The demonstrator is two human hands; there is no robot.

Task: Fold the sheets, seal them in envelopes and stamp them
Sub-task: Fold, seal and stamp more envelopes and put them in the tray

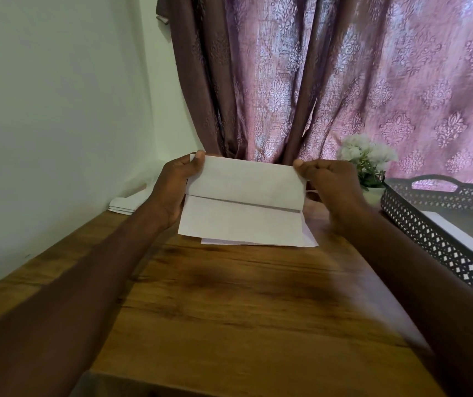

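Dim, backlit; right forearm [418, 267] blurred.

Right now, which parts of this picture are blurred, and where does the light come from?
Head view: the right hand and forearm smear with motion blur; the left hand and folded white paper sheet stay fairly sharp; daylight glows through the patterned pink curtain; wide-angle bending curves the wooden table edges.

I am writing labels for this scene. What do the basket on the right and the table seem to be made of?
The basket looks like dark moulded plastic or painted metal, matte: its walls have a regular punched lattice. Which one, I cannot tell. The table looks like wood or wood-look laminate, slightly glossy: brown grain streaks and plank seams run across it.
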